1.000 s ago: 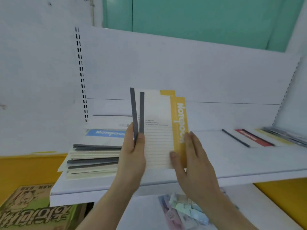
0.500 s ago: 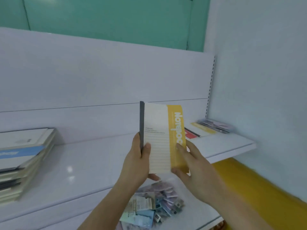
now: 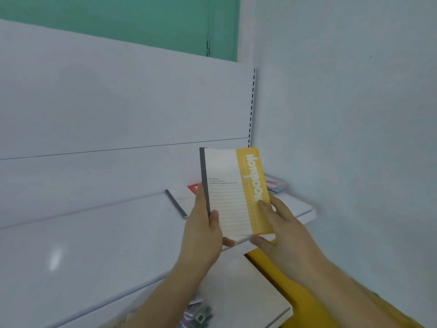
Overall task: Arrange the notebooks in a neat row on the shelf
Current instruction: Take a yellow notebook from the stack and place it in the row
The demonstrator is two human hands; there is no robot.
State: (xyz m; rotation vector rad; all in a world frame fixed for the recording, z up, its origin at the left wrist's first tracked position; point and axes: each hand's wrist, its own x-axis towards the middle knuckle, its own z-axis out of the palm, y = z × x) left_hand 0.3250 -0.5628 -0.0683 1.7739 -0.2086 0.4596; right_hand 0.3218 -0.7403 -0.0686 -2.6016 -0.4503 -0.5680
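I hold a yellow-and-white notebook (image 3: pixel 234 192) with a grey spine upright in front of the white shelf (image 3: pixel 106 245). My left hand (image 3: pixel 203 230) grips its spine edge, thumb on the cover. On the yellow side, my right hand (image 3: pixel 281 230) holds the lower right corner. More than one notebook may be in this grip; I cannot tell. Behind it a notebook (image 3: pixel 182 200) with a grey spine and a red stripe lies flat on the shelf, partly hidden. The stack of notebooks on the left is out of view.
A small pile of pastel items (image 3: pixel 275 185) lies in the shelf's far right corner against the white wall (image 3: pixel 354 138). A lower white shelf (image 3: pixel 246 294) holds small packets (image 3: pixel 198 313). A yellow panel (image 3: pixel 295 292) runs below on the right.
My view has swung to the right: the left stack has left the frame and the shelf's right end is close. Both hands carried the notebook along; the two spines seen earlier now look like one.
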